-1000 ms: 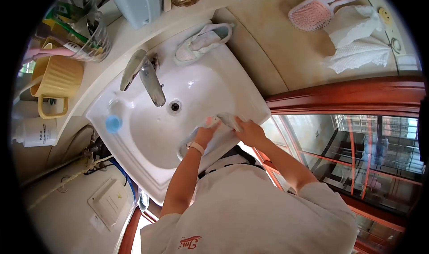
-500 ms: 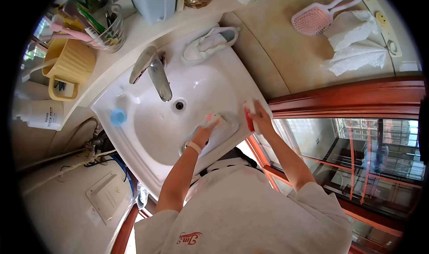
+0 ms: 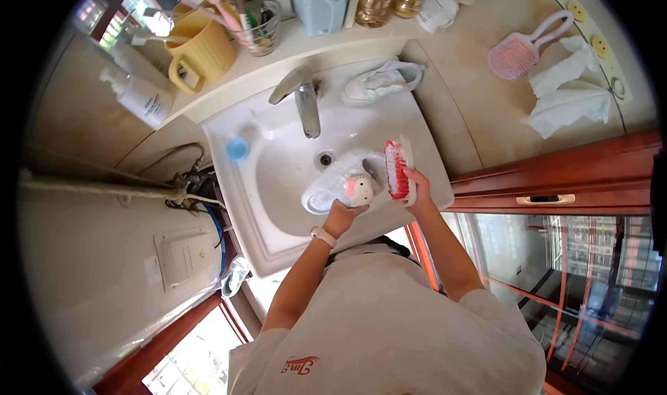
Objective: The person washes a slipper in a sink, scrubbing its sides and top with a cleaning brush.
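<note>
A wet white shoe (image 3: 323, 193) is tilted over the front of the sink basin, with a pink and cream patch with dark dots on its near side. My left hand (image 3: 342, 218) is closed on the shoe from below; some fingers are hidden beneath it. In my right hand (image 3: 419, 192) is a scrubbing brush (image 3: 397, 169), held by its white back. Its red and white bristles face left toward the shoe, with a small gap between them. A second white shoe (image 3: 379, 82) lies on the back right corner of the sink (image 3: 278, 245).
The faucet (image 3: 306, 107) stands at the back of the basin, and a blue cup (image 3: 237, 149) on the left rim. A shelf behind holds a yellow mug (image 3: 201, 47) and a glass of toothbrushes (image 3: 260, 34). At right are a pink hairbrush (image 3: 514, 56) and tissues (image 3: 570, 107).
My left hand has lifted and turned the shoe, bringing its patch into view. The brush has turned upright in my right hand, bristles facing left. The whole view has shifted.
</note>
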Tool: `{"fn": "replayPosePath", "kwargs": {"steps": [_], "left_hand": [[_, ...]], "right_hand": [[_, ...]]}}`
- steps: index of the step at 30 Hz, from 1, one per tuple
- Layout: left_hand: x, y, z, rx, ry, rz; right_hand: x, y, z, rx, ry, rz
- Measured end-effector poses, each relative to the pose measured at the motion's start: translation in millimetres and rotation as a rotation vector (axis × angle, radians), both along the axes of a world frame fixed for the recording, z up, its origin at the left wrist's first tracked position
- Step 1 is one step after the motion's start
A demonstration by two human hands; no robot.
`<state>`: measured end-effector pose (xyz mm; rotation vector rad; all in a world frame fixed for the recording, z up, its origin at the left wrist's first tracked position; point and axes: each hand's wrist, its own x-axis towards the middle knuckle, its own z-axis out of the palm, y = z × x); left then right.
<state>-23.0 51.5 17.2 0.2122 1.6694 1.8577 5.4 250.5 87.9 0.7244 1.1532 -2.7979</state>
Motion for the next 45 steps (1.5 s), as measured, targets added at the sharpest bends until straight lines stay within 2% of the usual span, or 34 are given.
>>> {"fn": "replayPosePath", "kwargs": {"steps": [2, 4, 5, 6, 8, 9, 11, 12, 14, 15, 16, 17, 18, 20, 22, 24, 25, 26, 28, 29, 30, 32, 33, 34, 35, 36, 37, 39, 40, 42, 43, 44, 45], "left_hand": [[7.6, -1.1, 6.6, -0.026, -0.047, -0.025], [12.5, -5.8, 7.3, -0.235, -0.102, -0.17], [14.8, -10.0, 6.6, -0.345, -0.057, -0.134], [17.4, -15.7, -4.0, -0.348, -0.062, -0.122], [22.3, -32.7, -33.5, -0.521, 0.258, -0.121], [15.0, -45.6, -32.1, -0.524, 0.255, -0.116], [-7.9, -67.3, -8.5, -0.682, 0.197, -0.215], [-14.6, -65.1, 32.5, -0.752, 0.137, -0.042], [-18.4, -57.8, 36.0, -0.657, 0.58, 0.182], [-21.5, -50.2, 38.2, -0.661, 0.58, 0.19], [-25.7, -40.4, 40.6, -0.55, 0.671, 0.225], [-29.3, -33.1, 42.6, -0.436, 0.759, 0.256], [-31.9, -28.6, 43.0, -0.436, 0.762, 0.258], [-36.2, -22.2, 43.0, -0.535, 0.631, 0.148], [-40.0, -23.2, 42.6, -0.575, 0.601, 0.218], [-42.8, -23.5, 37.4, -0.54, 0.541, 0.32], [-41.7, -21.9, 35.1, -0.55, 0.604, 0.36], [-40.3, -21.2, 32.8, -0.547, 0.602, 0.352], [-36.7, -17.4, 26.9, -0.51, 0.693, 0.437], [-34.4, -15.6, 24.5, -0.503, 0.692, 0.419], [-31.0, -14.3, 22.2, -0.514, 0.734, 0.431], [-22.6, -13.1, 23.0, -0.518, 0.777, 0.43], [-24.2, -8.9, 27.2, -0.578, 0.744, 0.404], [-21.9, -4.5, 29.0, -0.643, 0.698, 0.378], [-16.6, -3.2, 24.3, -0.643, 0.689, 0.362], [-15.4, -1.0, 15.8, -0.637, 0.816, 0.38], [-14.5, 0.8, 9.7, -0.624, 0.945, 0.397], [-10.9, 6.8, 0.1, -0.672, 0.968, 0.348], [-12.4, 10.5, -4.2, -0.733, 0.992, 0.319], [-11.9, 9.6, -11.4, -0.645, 0.938, 0.254], [-5.9, 0.9, -14.6, -0.582, 0.881, 0.166], [-5.1, 1.9, -17.8, -0.585, 0.883, 0.158], [-7.5, 10.9, -12.5, -0.616, 0.952, 0.233]], "right_hand": [[-2.6, -2.3, -34.3, 0.039, 0.047, 0.024], [-0.4, -9.0, -48.5, 0.058, 0.013, -0.126], [1.9, -7.6, -53.8, -0.002, -0.01, -0.132], [1.5, -4.7, -55.4, -0.005, -0.012, -0.119], [2.9, 0.7, -57.4, -0.052, 0.045, -0.062], [-2.6, -4.3, -45.6, -0.036, 0.062, -0.086], [-9.5, 3.3, -48.1, -0.035, 0.091, 0.017], [-14.3, 5.6, -48.8, -0.033, 0.124, 0.116], [-26.2, -0.3, -42.6, -0.014, 0.096, 0.136], [-33.1, -3.1, -41.2, -0.059, 0.097, 0.199], [-41.7, -4.7, -40.3, -0.105, 0.1, 0.261], [-50.0, 6.2, -55.6, -0.223, 0.177, 0.496], [-54.5, -1.8, -53.8, -0.222, 0.18, 0.497], [-64.2, -29.4, -34.7, 0.103, 0.243, 0.406], [-68.4, -35.2, -20.2, 0.142, 0.21, 0.366], [-71.2, -40.0, -29.6, 0.804, 0.203, 0.067], [-65.0, -35.1, -30.7, 1.271, 0.205, 0.246], [-52.3, -38.4, -35.0, 1.272, 0.196, 0.243], [-29.8, -69.3, 24.8, 1.615, 0.324, 0.354], [-32.2, -65.5, 35.6, 1.578, 0.117, 0.394], [-35.8, -59.8, 40.7, 1.577, 0.095, 0.383], [-42.0, -50.4, 46.1, 1.427, -0.236, 0.518], [-31.1, -54.5, 29.6, 1.518, -0.08, 0.553], [-19.8, -62.2, 38.8, 1.689, 0.117, 0.574], [-15.8, -64.5, 48.7, 1.619, 0.056, 0.624], [-15.2, -65.0, 55.1, 1.549, -0.003, 0.661], [-18.4, -59.8, 50.1, 1.545, -0.021, 0.647], [-24.5, -40.1, 35.5, 1.526, -0.277, 0.546], [-15.1, -47.9, 31.6, 1.534, -0.289, 0.534], [7.4, -76.1, 27.1, 1.777, 0.247, 0.546], [6.7, -76.6, 29.9, 1.802, 0.021, 0.621], [-1.1, -70.2, 28.7, 1.795, 0.018, 0.616], [-11.9, -58.1, 29.1, 1.584, -0.182, 0.608]]}}
